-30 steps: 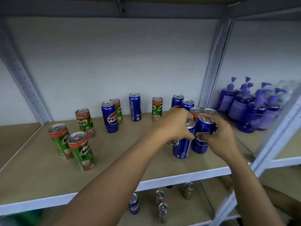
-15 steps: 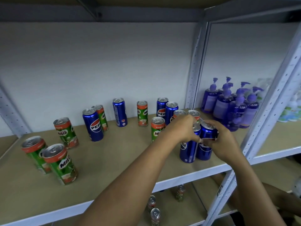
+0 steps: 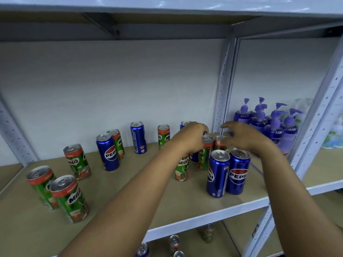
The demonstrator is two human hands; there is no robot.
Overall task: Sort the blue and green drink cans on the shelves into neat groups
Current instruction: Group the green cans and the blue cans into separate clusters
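Two blue Pepsi cans point(image 3: 218, 173) point(image 3: 238, 171) stand side by side, touching, at the front right of the shelf point(image 3: 204, 217). Behind them my left hand point(image 3: 191, 138) curls over the top of another blue can point(image 3: 194, 157) among several green Milo cans point(image 3: 181, 167) point(image 3: 205, 153). My right hand point(image 3: 241, 138) hovers with spread fingers over the back right green can point(image 3: 220, 142) and holds nothing. More blue cans point(image 3: 107, 152) point(image 3: 138, 137) and green cans point(image 3: 71, 198) point(image 3: 78, 161) are scattered to the left.
Purple pump bottles point(image 3: 269, 125) fill the bay to the right, past a grey upright post point(image 3: 222, 89). The shelf below holds a few more cans point(image 3: 174, 243). A shelf board hangs low overhead.
Both hands let go of the two front blue cans, which now stand free. The hands moved back toward the rear cans; my right hand opened.
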